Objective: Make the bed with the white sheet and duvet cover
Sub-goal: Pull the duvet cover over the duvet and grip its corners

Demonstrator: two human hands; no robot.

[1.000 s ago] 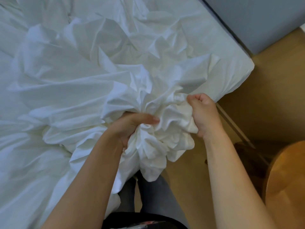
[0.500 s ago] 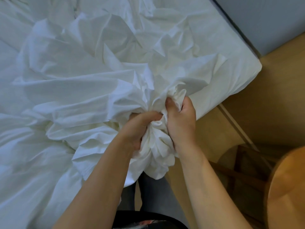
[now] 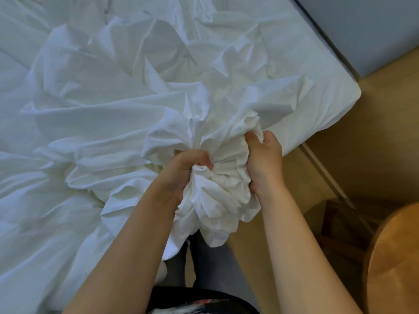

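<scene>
Both hands are closed tight on a big bunch of white cloth (image 3: 217,196) (it may be the sheet or the duvet cover, I cannot tell which). The left hand (image 3: 188,168) has its fingers curled round the neck of the bunch, with the thumb across the top. The right hand (image 3: 264,159) grips the other side of the same bunch, and its fingers dig into the folds. The two hands are near each other, with only cloth between them.

The bunch sits right at the near edge of the bed (image 3: 328,71). Its loose end hangs down off that edge, in front of the person's grey legs (image 3: 213,264). The rest of the cloth lies on top of the bed in big wrinkles that fan out from the hands.

The corner of the bed is past the right hand. There the white cover is smooth and folds down over the side. The far side of the bed runs close along a grey wall (image 3: 367,26), with only a thin dark gap between them. Off the near edge of the bed, by the corner, there is open wooden floor (image 3: 374,137). A pale thin strip (image 3: 326,175) lies on that floor and starts at the bed edge. A round wooden table (image 3: 394,264) stands well apart from the bed, beside the right arm.
</scene>
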